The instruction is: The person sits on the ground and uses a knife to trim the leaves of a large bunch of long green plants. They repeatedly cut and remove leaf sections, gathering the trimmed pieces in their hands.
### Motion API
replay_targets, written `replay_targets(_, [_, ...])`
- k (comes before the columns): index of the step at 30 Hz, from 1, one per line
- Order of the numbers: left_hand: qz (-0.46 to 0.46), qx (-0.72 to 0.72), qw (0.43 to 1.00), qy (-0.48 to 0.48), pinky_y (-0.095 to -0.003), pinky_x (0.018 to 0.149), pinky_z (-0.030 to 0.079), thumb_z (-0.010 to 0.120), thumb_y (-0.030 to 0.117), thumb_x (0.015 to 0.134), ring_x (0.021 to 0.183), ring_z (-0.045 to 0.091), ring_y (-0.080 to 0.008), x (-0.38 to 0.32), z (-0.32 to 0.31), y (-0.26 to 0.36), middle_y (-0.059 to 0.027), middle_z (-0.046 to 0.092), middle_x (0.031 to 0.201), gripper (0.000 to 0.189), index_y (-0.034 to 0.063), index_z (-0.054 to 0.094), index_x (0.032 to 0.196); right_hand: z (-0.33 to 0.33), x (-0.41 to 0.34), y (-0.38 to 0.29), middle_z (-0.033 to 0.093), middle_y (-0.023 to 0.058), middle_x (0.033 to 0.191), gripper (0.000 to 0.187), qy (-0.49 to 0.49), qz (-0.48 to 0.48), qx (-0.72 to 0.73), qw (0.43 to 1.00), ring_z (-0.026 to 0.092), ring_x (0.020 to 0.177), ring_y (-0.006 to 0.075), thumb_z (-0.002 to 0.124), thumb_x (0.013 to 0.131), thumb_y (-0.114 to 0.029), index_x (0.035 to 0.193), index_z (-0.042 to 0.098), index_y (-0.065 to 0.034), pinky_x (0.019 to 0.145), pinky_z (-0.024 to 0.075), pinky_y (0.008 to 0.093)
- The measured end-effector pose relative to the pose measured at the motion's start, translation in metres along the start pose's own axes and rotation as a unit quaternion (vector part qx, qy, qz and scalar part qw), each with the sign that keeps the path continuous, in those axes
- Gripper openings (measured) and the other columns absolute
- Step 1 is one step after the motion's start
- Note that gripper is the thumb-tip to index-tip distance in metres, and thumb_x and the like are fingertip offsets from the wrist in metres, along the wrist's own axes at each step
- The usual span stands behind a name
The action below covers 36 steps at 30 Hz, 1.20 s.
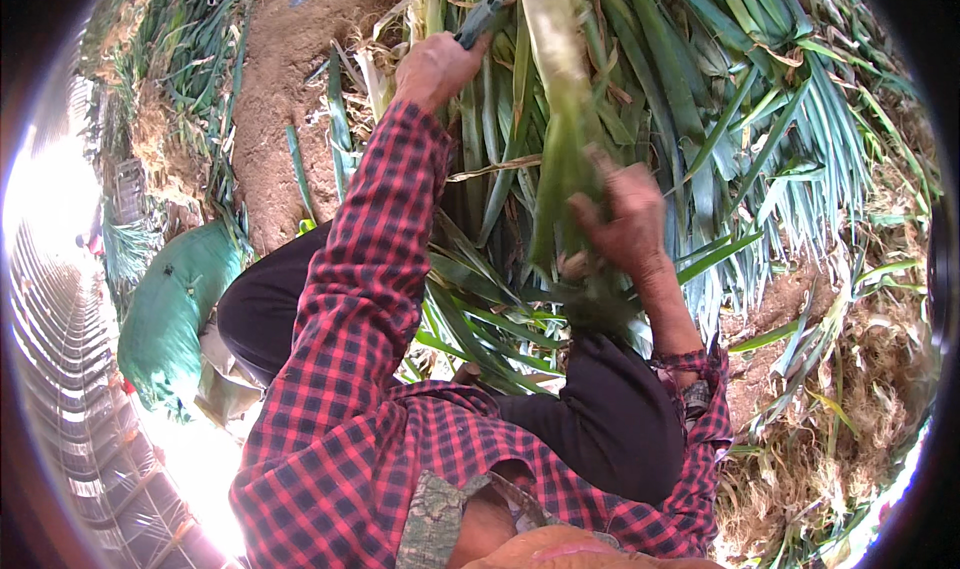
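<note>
My left hand, at the upper middle, is closed around the dark handle of a tool. Its working end is unclear near the top edge. Beside it, a large green onion or leek runs downward, pale shaft at the top and green leaves below, blurred by motion. My right hand, also blurred, grips those leaves, with the fingers partly hidden behind them. Under both hands lies a thick heap of long green leaves. Dark leaf tips hang below the right hand, close to my knee.
A bundle of green onions lies at the upper right, its leaf tips fanning downward. Fibrous roots and dry scraps cover the lower right. Bare soil, more onion stalks and a green sack are at left, beside ribbed sheeting.
</note>
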<state>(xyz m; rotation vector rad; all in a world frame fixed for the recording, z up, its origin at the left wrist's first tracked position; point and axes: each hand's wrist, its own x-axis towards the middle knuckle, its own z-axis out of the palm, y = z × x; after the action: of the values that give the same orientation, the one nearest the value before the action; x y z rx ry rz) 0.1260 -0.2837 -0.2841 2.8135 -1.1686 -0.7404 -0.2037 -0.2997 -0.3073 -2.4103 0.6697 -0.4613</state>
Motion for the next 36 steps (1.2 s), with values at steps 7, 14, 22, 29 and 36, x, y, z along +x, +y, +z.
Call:
replay_targets(7, [0.123, 0.012, 0.992, -0.002, -0.0523, 0.072, 0.055, 0.069, 0.051, 0.093, 0.081, 0.071, -0.0443, -0.143, 0.044, -0.021, -0.025, 0.07, 0.08, 0.046, 0.0057, 0.067, 0.102, 0.037, 0.001, 0.02, 0.053, 0.0278, 0.133, 0.076, 0.051, 0.136, 0.048, 0.988, 0.054, 0.115, 0.0418, 0.078, 0.083, -0.04, 0.139, 0.052, 0.0037, 0.103, 0.0444, 0.0519])
replay_targets(14, [0.022, 0.053, 0.997, -0.052, -0.0538, 0.076, 0.055, 0.072, 0.043, 0.089, 0.084, 0.071, -0.0451, -0.209, 0.019, -0.041, -0.0252, 0.072, 0.086, 0.041, 0.0038, 0.065, 0.1, 0.043, 0.008, -0.052, 0.054, 0.0238, 0.14, 0.076, -0.059, -0.033, -0.014, 0.998, 0.049, 0.125, 0.0431, 0.083, 0.073, -0.041, 0.132, 0.062, 0.0013, 0.109, 0.044, 0.0472])
replay_targets(22, [0.0, 0.017, 1.0, -0.011, -0.0529, 0.086, 0.056, 0.071, 0.04, 0.089, 0.093, 0.072, -0.0464, -0.14, 0.054, -0.038, -0.0289, 0.073, 0.095, 0.041, 0.0013, 0.07, 0.101, 0.031, 0.01, 0.014, 0.064, 0.0246, 0.12, 0.038, 0.131, 0.105, 0.04, 0.985, 0.066, 0.102, 0.0398, 0.073, 0.089, -0.025, 0.119, 0.067, -0.0035, 0.092, 0.0547, 0.0461])
replay_targets(29, [-0.009, -0.06, 0.997, 0.039, -0.0522, 0.081, 0.056, 0.064, 0.062, 0.092, 0.091, 0.072, -0.0454, -0.073, 0.04, -0.013, -0.0278, 0.073, 0.092, 0.06, 0.0029, 0.075, 0.095, 0.037, 0.015, 0.02, 0.059, 0.0225, 0.122, 0.046, -0.036, 0.165, -0.026, 0.985, 0.064, 0.107, 0.0439, 0.071, 0.088, -0.017, 0.131, 0.061, -0.0029, 0.094, 0.0523, 0.0505])
replay_targets(36, [0.063, -0.001, 0.998, -0.005, -0.0549, 0.074, 0.056, 0.07, 0.049, 0.091, 0.082, 0.07, -0.0484, -0.19, 0.057, -0.038, -0.0279, 0.071, 0.083, 0.046, 0.0037, 0.066, 0.094, 0.049, 0.039, 0.031, 0.066, 0.0285, 0.116, 0.061, -0.064, 0.144, 0.041, 0.987, 0.065, 0.108, 0.0451, 0.071, 0.087, -0.042, 0.13, 0.058, -0.0024, 0.095, 0.0534, 0.0515])
